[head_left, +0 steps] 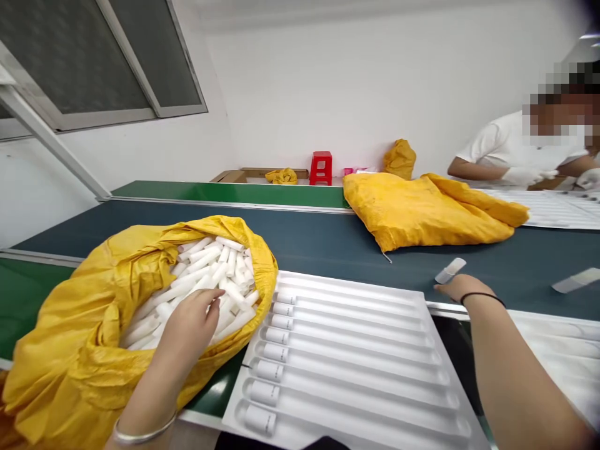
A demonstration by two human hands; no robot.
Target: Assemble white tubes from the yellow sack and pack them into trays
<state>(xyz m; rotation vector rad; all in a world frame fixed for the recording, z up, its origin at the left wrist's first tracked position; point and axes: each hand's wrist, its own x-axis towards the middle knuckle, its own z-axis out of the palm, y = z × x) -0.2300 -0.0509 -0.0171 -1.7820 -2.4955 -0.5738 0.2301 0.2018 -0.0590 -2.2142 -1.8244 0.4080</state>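
Note:
A yellow woven sack (pixel 89 312) stands with its mouth rolled back, full of loose white plastic tubes (pixel 201 269). Over these tubes is my left hand (pixel 194 319), its fingers loosely bent and a little apart, with no tube visibly gripped. My right hand (pixel 459 287) reaches to the dark belt, its fingers curled against the near side of a translucent white tube (pixel 450 270); part of the grip is hidden. Between my hands lies a white moulded tray (pixel 356 350) with long grooves. Short white cylinders with small print (pixel 265 392) sit at the left ends of several grooves.
Another tube (pixel 576 281) lies farther right on the dark belt (pixel 309 234). A second yellow sack (pixel 431 209) rests across the belt's far side. Behind it, a gloved co-worker (pixel 515 150) works at white trays. A red stool (pixel 321 169) stands by the wall.

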